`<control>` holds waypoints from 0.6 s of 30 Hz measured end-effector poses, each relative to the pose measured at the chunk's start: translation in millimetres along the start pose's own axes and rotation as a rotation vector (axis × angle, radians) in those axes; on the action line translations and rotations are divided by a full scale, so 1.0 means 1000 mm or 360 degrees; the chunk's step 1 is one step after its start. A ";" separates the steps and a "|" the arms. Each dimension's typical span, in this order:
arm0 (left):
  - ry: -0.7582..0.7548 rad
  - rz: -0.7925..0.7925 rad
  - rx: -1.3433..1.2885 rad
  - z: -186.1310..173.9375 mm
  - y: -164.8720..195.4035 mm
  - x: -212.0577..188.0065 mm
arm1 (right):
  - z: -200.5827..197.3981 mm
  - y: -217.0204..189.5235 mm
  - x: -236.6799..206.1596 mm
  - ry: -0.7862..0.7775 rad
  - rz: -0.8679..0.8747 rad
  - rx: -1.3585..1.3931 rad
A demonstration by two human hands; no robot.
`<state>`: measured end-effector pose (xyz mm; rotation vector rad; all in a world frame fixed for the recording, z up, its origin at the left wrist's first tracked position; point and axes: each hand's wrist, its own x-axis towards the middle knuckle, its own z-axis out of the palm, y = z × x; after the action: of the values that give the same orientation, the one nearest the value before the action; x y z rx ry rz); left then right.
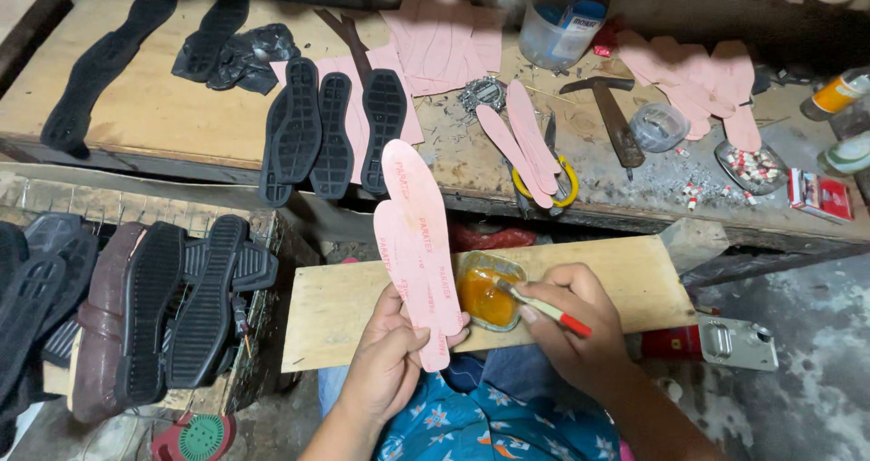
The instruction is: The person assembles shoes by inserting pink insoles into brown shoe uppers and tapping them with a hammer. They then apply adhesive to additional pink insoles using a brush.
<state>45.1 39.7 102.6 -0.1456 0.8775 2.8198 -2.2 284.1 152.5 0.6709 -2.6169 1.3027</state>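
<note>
Step in hand, as judged: loading a brush with adhesive before coating an insole.

Left hand [391, 357] holds a pair of pink insoles [419, 243] stacked together, upright and leaning slightly left, fingers clamped on their lower end from behind, thumb in front. The insoles stand just above the near edge of a plywood board [625, 284] lying across the person's lap.

Right hand [569, 320] has its fingers pinched shut on a small brush with a red-tipped handle [548, 309]; the bristle end dips into a shallow clear tub of amber glue [488, 293], which sits on the board, just right of the insoles and touching or nearly so.

On the bench [163, 116] beyond: three black outsoles [331, 130] side by side, more pink insoles [524, 139], yellow-handled scissors [555, 184], a hammer [612, 112].

Next move, judged: lift the brush without dripping, turn an insole face toward it, spread glue evenly to the edges; the left grip must stay clear of the wet area.
</note>
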 end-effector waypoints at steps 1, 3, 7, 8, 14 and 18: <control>-0.0032 0.0009 0.0013 0.004 0.002 0.001 | -0.001 -0.002 -0.001 0.0037 -0.0020 -0.0026; -0.0056 -0.0003 0.0032 0.012 0.005 0.003 | 0.000 -0.005 -0.001 0.0108 -0.0050 -0.0076; -0.0033 -0.0112 0.0024 0.027 -0.003 0.000 | 0.011 -0.014 -0.001 -0.0064 0.0852 0.0366; -0.0027 -0.0147 0.0009 0.031 -0.007 -0.001 | 0.015 -0.016 -0.002 -0.0074 0.0812 0.0322; 0.0124 -0.0253 -0.0075 0.036 -0.004 -0.010 | 0.009 -0.020 -0.016 -0.0016 0.0311 -0.0184; 0.0146 -0.0382 -0.0007 0.027 -0.001 -0.028 | -0.008 -0.013 -0.022 -0.0055 0.0187 0.0075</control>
<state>71.9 51.7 128.0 -0.3581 0.8122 2.6096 22.8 290.7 160.0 0.5588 -2.6982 1.4009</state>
